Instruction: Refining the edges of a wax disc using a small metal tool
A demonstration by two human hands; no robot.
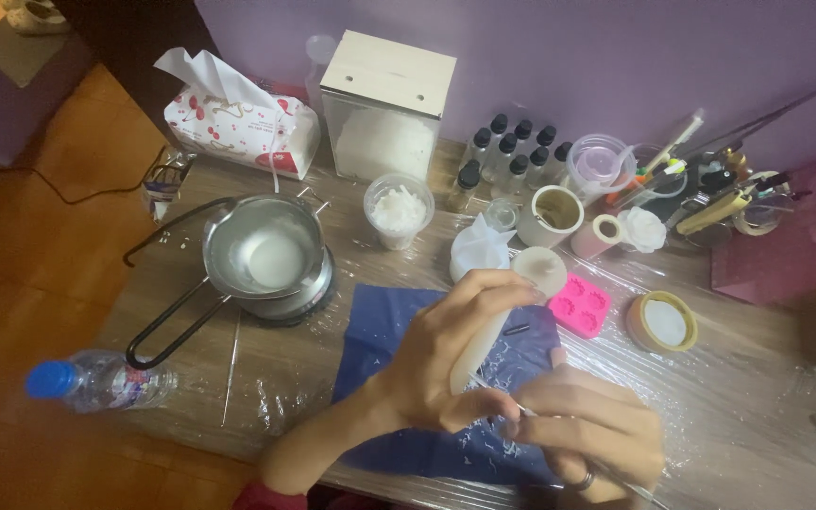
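Two bare hands work close together at the near edge of the surface (739, 397), which is wood wrapped in wrinkled clear film. The left hand (446, 354) is clamped around a pale, smooth wax cylinder (507, 316), tilted with its round flat end turned away from the person. The right hand (587, 425), a ring on one finger, pinches a thin metal stick (521, 409) whose tip meets the cylinder's lower end. Beneath them lies a dark blue cloth (380, 321) flecked with white wax shavings.

Just beyond, a pink mould (582, 304) with flower-shaped hollows sits beside a round tin (663, 321) with a yellow rim. To the left, a shiny steel pot (264, 247) holds a cloudy white disc, its long black handle pointing toward a clear plastic bottle (96, 380) with a blue cap. Farther back stand a plastic cup (399, 210) of white flakes, a cluster of small black-capped bottles (512, 151), a wooden-lidded box (387, 106) and a soft tissue pack (243, 123).
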